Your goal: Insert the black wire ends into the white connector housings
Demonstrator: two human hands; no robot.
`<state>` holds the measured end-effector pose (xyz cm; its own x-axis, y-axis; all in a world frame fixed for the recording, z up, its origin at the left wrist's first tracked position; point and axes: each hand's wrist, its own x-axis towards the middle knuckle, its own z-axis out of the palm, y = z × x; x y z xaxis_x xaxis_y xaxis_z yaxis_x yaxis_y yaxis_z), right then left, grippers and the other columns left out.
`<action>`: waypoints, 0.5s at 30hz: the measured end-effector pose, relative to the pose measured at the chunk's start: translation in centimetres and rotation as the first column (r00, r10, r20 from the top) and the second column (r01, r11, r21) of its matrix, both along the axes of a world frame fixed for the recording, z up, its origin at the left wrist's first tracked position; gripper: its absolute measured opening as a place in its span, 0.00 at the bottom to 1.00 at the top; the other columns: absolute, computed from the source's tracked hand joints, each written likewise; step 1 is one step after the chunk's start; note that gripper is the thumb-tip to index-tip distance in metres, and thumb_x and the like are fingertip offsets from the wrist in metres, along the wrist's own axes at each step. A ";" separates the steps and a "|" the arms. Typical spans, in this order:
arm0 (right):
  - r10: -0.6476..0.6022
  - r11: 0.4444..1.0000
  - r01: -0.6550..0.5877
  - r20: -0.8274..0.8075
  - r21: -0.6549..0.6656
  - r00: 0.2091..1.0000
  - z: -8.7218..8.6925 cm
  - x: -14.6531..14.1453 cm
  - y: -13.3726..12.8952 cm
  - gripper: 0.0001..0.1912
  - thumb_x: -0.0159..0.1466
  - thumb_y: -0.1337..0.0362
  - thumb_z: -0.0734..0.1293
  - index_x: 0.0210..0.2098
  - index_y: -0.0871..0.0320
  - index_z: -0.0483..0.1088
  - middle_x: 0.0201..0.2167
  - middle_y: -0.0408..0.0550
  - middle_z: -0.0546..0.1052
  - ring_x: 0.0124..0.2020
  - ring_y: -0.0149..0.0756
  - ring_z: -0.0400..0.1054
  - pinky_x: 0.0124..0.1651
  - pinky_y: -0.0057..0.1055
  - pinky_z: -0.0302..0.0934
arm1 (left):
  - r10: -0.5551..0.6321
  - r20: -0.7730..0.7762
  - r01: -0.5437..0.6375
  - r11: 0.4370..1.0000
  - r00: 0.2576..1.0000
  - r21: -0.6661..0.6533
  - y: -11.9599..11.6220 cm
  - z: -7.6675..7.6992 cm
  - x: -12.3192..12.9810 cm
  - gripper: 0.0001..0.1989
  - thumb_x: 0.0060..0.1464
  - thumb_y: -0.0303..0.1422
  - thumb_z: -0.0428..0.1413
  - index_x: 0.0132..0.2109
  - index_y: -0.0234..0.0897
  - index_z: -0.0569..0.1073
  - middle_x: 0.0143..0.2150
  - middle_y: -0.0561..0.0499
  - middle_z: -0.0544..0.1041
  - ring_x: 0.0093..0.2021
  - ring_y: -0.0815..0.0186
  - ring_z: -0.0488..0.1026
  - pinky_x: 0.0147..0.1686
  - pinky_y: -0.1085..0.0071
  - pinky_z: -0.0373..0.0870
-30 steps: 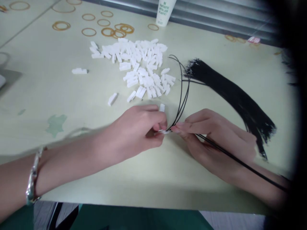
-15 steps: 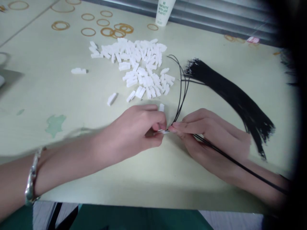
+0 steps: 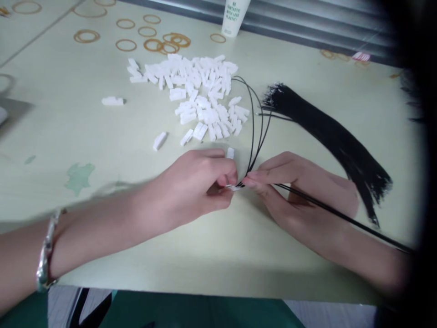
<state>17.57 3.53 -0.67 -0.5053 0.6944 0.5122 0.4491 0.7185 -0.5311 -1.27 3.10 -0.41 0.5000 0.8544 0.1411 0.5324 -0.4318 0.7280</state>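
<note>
My left hand (image 3: 201,182) pinches a small white plastic connector housing (image 3: 235,187) between thumb and forefinger, which hide most of it. From the right, my right hand (image 3: 290,187) grips thin black wires (image 3: 254,157) with its fingertips, close to the housing. The wire ends meet the housing, though how deep they sit I cannot make out. Several wires loop upward from the fingers, and others run back along the right forearm. Another white housing (image 3: 230,153) shows just behind my left knuckles.
A heap of white housings (image 3: 205,107) lies beyond my hands, with two loose ones to its left. At right rests a thick bundle of black wires (image 3: 327,127). Rubber bands (image 3: 170,43) and a paper cup (image 3: 235,17) are at the back, by the table's far edge.
My right fingertips have shifted slightly along the wires, up and away from the housing. The looped wires have spread and swung a little left. My left hand stays nearly still.
</note>
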 end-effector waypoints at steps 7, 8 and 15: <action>-0.003 0.999 -0.001 0.072 0.047 0.997 -0.1 0.3 0.2 0.10 0.57 0.77 0.66 0.31 0.55 0.70 0.29 0.41 0.75 0.24 0.27 0.66 0.27 0.26 0.65 | 0.010 -0.009 -0.010 1.000 1.000 -0.008 0.0 0.1 0.0 0.05 0.46 0.20 0.55 0.30 0.34 0.71 0.27 0.55 0.69 0.25 0.74 0.67 0.22 0.79 0.63; 0.010 0.998 -0.014 0.067 0.057 0.998 -0.1 0.3 0.3 0.10 0.57 0.77 0.65 0.31 0.55 0.70 0.29 0.41 0.75 0.25 0.27 0.66 0.27 0.26 0.65 | 0.007 -0.011 -0.007 1.000 1.000 -0.007 0.0 0.1 0.0 0.06 0.46 0.20 0.55 0.30 0.34 0.71 0.27 0.55 0.69 0.25 0.74 0.67 0.23 0.79 0.63; 0.052 0.993 -0.057 0.048 0.104 0.997 0.0 -0.2 0.4 0.12 0.57 0.79 0.64 0.32 0.57 0.71 0.28 0.43 0.75 0.28 0.28 0.66 0.27 0.25 0.62 | -0.009 -0.010 0.009 1.000 1.000 0.024 0.0 0.0 0.0 0.05 0.45 0.20 0.56 0.30 0.32 0.73 0.26 0.54 0.68 0.25 0.74 0.66 0.23 0.78 0.62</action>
